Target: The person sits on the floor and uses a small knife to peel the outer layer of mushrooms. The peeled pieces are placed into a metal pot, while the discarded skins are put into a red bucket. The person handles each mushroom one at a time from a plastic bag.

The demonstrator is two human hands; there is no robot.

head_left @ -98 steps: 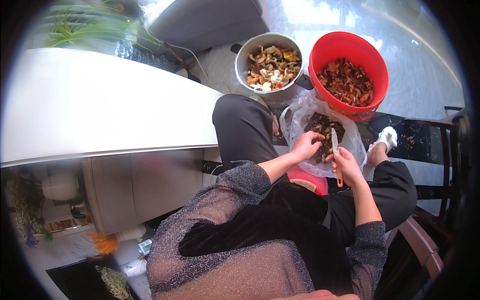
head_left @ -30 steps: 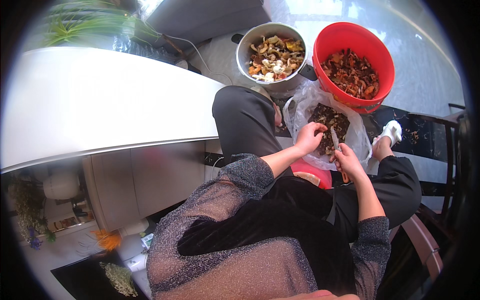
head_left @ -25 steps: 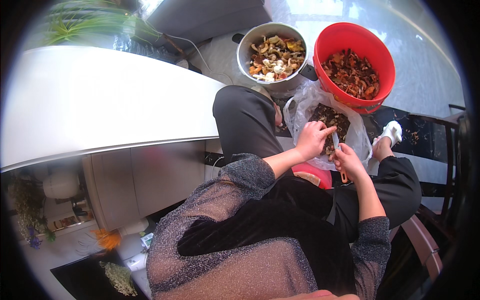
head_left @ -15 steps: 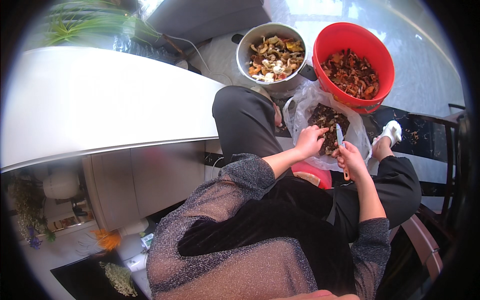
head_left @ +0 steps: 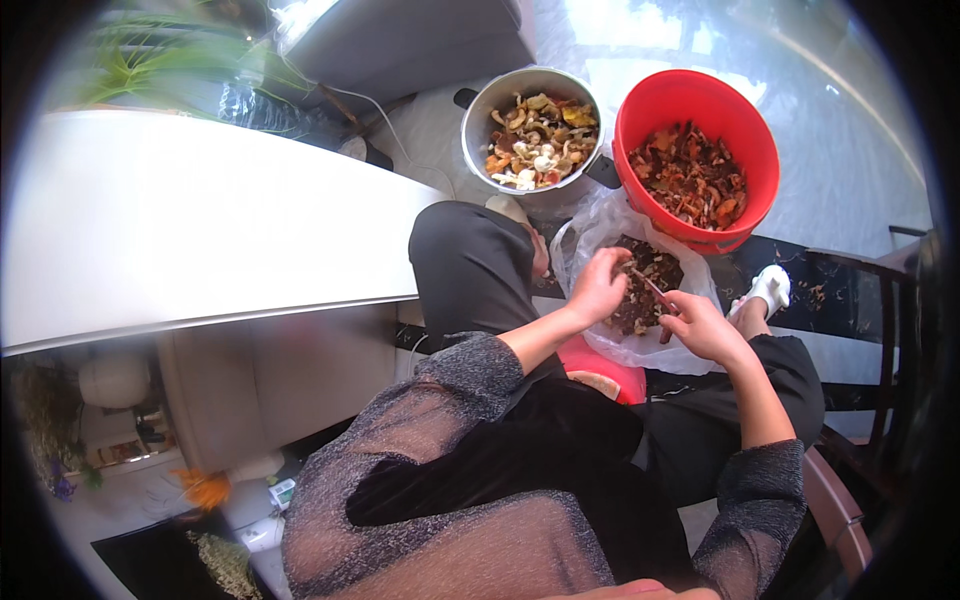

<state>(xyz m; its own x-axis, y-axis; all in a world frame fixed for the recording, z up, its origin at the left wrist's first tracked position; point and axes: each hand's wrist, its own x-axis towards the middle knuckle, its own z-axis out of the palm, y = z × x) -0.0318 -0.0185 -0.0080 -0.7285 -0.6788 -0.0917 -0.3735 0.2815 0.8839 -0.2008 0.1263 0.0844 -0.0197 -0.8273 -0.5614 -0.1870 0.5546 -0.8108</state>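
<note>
My right hand (head_left: 703, 328) grips a small knife (head_left: 655, 291), its blade pointing up and left toward the left fingertips. With its fingers drawn together, my left hand (head_left: 600, 286) pinches something too small to make out, close to the knife tip. Both hands are over a clear plastic bag (head_left: 705, 290) spread open between my legs. Dark brown soil-like scraps and trimmings (head_left: 660, 268) lie inside it. Beyond the bag, a silver pot (head_left: 472, 150) contains cut mushrooms (head_left: 540, 145) in cream, brown and orange. Right of that, a red bucket (head_left: 745, 105) is partly filled with reddish-brown mushroom pieces (head_left: 690, 175).
A white tabletop (head_left: 220, 220) extends along my left. To the right stands a dark wooden chair (head_left: 890, 340). Crumbs (head_left: 815, 295) are scattered on the black floor strip. A pink-red object (head_left: 622, 382) sits below the bag. A cable (head_left: 395, 135) runs behind the pot.
The knife has turned from pointing upward to slanting up-left, its tip now near the left hand. My left fingers have lifted off the scraps and closed together. The view has shifted slightly.
</note>
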